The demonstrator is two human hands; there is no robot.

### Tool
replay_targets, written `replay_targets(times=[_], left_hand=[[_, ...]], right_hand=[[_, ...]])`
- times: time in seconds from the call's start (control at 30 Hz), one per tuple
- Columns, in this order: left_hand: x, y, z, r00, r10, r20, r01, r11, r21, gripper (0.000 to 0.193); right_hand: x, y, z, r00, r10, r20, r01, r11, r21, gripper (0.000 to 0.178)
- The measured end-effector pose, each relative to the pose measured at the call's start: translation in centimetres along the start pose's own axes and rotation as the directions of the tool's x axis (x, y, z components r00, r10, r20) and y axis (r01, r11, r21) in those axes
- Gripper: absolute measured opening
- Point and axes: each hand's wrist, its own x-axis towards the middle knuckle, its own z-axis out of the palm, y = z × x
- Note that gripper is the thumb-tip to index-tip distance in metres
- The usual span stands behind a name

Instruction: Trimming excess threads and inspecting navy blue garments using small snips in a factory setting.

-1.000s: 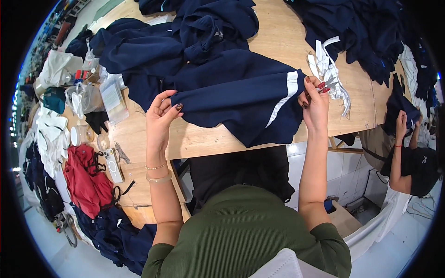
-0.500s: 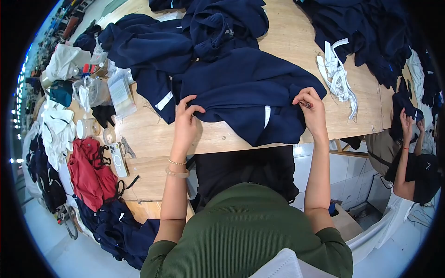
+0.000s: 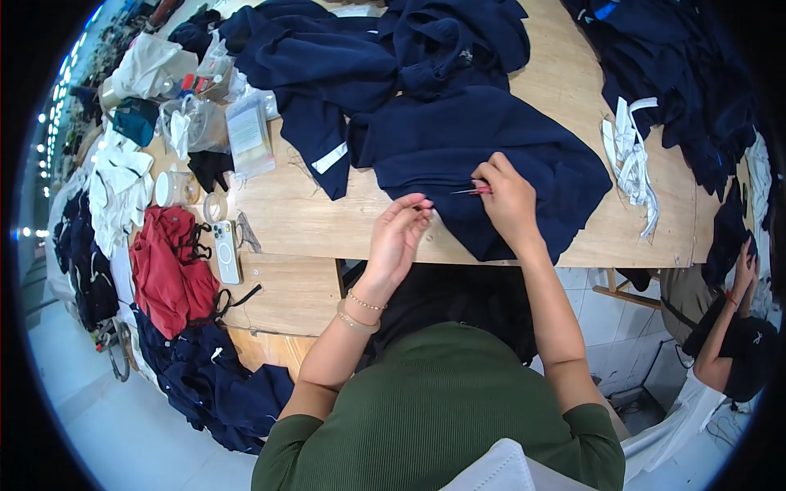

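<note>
A navy garment [image 3: 540, 164] lies bunched across the front of the wooden table, its near edge hanging over the side. My left hand [image 3: 399, 237] is closed in a pinch at the garment's left edge, with a bit of dark cloth between thumb and fingertips. Over the cloth, my right hand [image 3: 509, 200] grips a slim pointed tool [image 3: 472, 191] with a red handle. The tool's metal tip points left, toward the left fingertips, and is apart from them. Whether the tip touches cloth or thread is too small to tell.
More navy garments [image 3: 319, 61] lie behind and at the far right. White strips [image 3: 629, 168] rest on the right of the table [image 3: 303, 282]. At left are a phone [image 3: 227, 252], a red cloth bag [image 3: 168, 266], a tape roll [image 3: 215, 207] and plastic bags. A co-worker [image 3: 725, 327] handles dark cloth at right.
Both hands have come closer together over the garment. My left hand has moved right to its edge; my right has moved left, its pointed tool now showing. The view has shifted a little.
</note>
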Motion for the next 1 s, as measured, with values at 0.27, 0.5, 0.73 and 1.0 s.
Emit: replay_targets(times=[0.27,0.5,0.73,1.0], left_hand=[[-0.2,0.5,3.6,0.980,-0.198,0.030,0.198,0.935,-0.295,0.028],[-1.1,2.7,4.8,1.000,-0.023,-0.015,0.016,0.925,-0.379,0.017],[-2.4,4.0,7.5,0.987,0.150,0.065,-0.121,0.937,-0.327,0.014],[-2.5,3.9,9.1,0.979,0.204,0.030,-0.191,0.954,-0.233,0.018]], right_hand=[[-0.9,-1.4,-5.7,0.988,0.139,0.062,-0.150,0.815,0.560,0.014],[-3.1,0.7,-8.2,0.966,0.257,-0.028,-0.183,0.757,0.627,0.008],[-2.6,-1.7,-9.2,0.929,0.360,0.085,-0.342,0.751,0.565,0.017],[-2.9,-5.7,-9.1,0.952,0.268,0.145,-0.293,0.673,0.679,0.008]])
